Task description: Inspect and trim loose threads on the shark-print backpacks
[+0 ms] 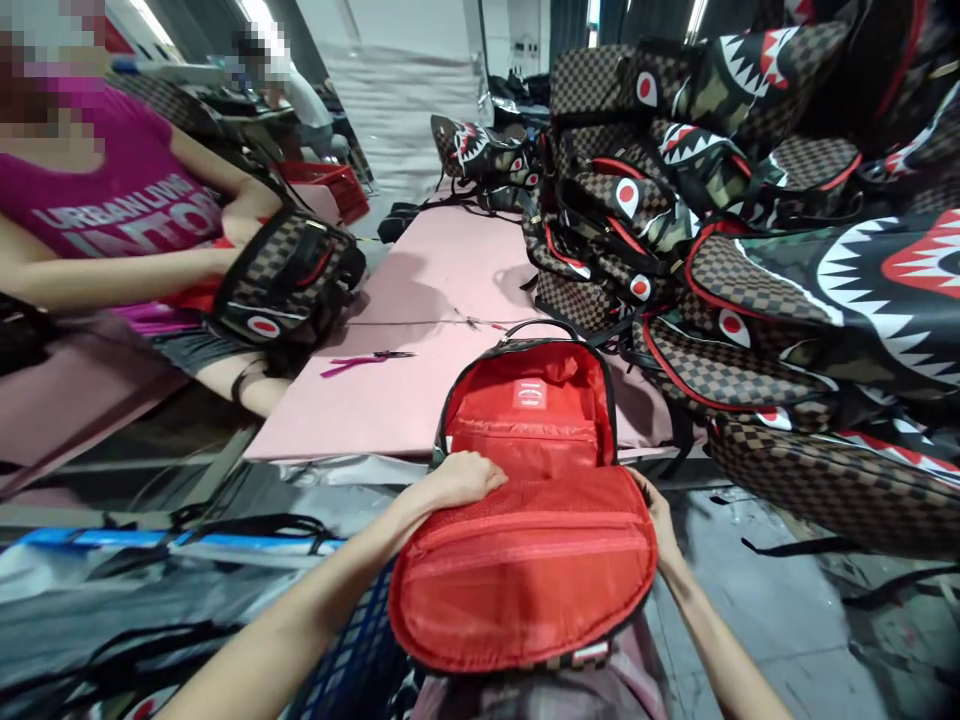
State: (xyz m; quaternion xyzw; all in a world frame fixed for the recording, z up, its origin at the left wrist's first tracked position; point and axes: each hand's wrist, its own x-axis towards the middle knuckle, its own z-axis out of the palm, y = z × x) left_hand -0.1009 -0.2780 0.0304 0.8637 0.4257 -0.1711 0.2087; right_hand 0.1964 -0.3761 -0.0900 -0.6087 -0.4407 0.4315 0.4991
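A backpack (525,620) lies unzipped and spread wide at the near edge of the pink table (360,405), its far part on the tabletop and its flap reaching out over the person's lap, red lining upward. The left hand (469,478) rests on the lining near the left side, fingers curled inward; I cannot tell whether they pinch the cloth. The right hand (657,512) touches the right rim, its fingers partly hidden, so I cannot tell how firmly they grasp. Scissors (395,354) with a purple ribbon (349,366) lie farther left on the table, a pile of bags (592,295) fills the right, and at left a co-worker (112,190) handles another bag (300,265)
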